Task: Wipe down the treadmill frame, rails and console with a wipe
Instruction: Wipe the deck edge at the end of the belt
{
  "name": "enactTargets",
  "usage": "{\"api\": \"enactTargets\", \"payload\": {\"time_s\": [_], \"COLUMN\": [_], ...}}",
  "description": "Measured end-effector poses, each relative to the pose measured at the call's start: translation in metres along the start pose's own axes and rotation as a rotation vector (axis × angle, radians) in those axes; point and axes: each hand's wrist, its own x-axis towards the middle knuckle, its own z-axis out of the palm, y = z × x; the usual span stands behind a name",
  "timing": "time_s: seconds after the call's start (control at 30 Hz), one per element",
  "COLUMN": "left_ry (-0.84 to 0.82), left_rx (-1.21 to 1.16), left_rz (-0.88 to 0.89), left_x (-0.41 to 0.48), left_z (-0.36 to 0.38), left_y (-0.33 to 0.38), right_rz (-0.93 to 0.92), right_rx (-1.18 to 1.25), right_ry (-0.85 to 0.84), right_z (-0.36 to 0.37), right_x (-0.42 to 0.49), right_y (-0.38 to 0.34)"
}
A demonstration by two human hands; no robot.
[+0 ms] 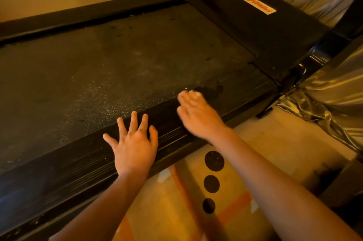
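While the left hand (135, 146) lies on the treadmill side rail (78, 166), fingers (133, 120) spread wide, the blurred right hand (196, 115) curls its fingers over a pale wipe (197, 94) there.

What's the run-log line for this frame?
surface: near rail | left hand: flat on it | right hand: holds wipe on it, blurred
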Motion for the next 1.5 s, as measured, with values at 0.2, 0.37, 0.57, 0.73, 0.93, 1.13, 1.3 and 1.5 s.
{"api": "enactTargets", "payload": {"time_s": [0.2, 0.37, 0.57, 0.73, 0.93, 1.13, 1.3, 1.5], "left_ry": [0.003, 0.005, 0.003, 0.002, -0.012, 0.001, 0.007, -0.001], "left_rx": [0.0, 0.0, 0.015, 0.015, 0.01, 0.01, 0.019, 0.029], "left_rz": [0.014, 0.016, 0.009, 0.019, 0.015, 0.021, 0.023, 0.02], "left_x": [-0.001, -0.001, -0.001, 0.0, -0.001, -0.002, -0.001, -0.001], "left_z": [0.0, 0.0, -0.001, -0.001, -0.002, -0.002, -0.001, -0.001], "left_y": [0.002, 0.0, 0.003, 0.004, 0.003, 0.003, 0.003, 0.004], "right_rz": [-0.138, 0.171, -0.16, 0.097, 0.049, 0.058, 0.302, 0.458], "right_rx": [-0.044, 0.019, 0.011, -0.031, 0.058, -0.037, 0.012, 0.025], "right_ry": [-0.068, -0.008, -0.044, -0.013, -0.001, -0.044, 0.009, 0.044], "right_z": [-0.009, -0.027, 0.002, -0.03, -0.01, -0.032, -0.054, -0.073], "right_x": [0.001, 0.026, -0.014, 0.014, 0.0, 0.011, 0.032, 0.043], "right_y": [0.018, 0.049, 0.003, 0.078, 0.044, 0.087, 0.134, 0.168]}}
